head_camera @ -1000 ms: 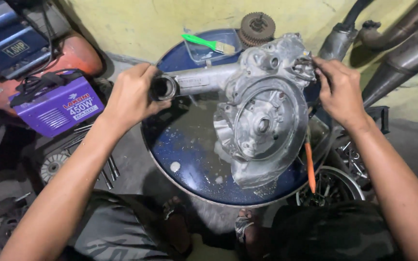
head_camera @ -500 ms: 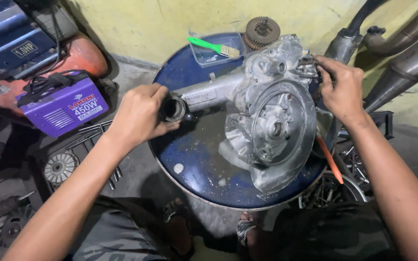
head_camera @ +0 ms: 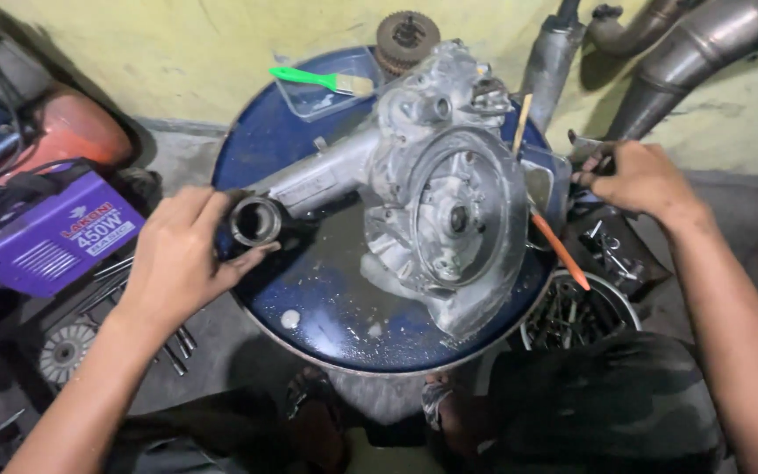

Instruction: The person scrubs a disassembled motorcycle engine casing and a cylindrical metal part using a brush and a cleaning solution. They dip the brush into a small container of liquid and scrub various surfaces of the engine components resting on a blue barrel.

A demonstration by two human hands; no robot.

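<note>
A grey aluminium engine casing (head_camera: 449,202) lies on the round blue drum top (head_camera: 326,307), its long tube pointing left. My left hand (head_camera: 177,259) cups the tube's open end (head_camera: 256,221), thumb under it and fingers behind it. Off the drum's right edge, my right hand (head_camera: 647,180) is closed on a small dark metal part (head_camera: 591,160), clear of the casing. An orange-handled tool (head_camera: 561,253) and a thin wooden stick (head_camera: 521,123) lean by the casing's right side.
A green-handled brush (head_camera: 309,79) rests on a clear tray (head_camera: 326,101) at the drum's far edge, beside a rusty gear (head_camera: 405,35). A purple machine box (head_camera: 54,237) and loose wrenches (head_camera: 107,281) lie left. A round tub of metal parts (head_camera: 572,316) sits right; exhaust pipes (head_camera: 695,53) lean on the wall.
My right hand has left the casing's top right corner and moved right, off the drum, closing on a small dark part. My left hand stays at the tube end.
</note>
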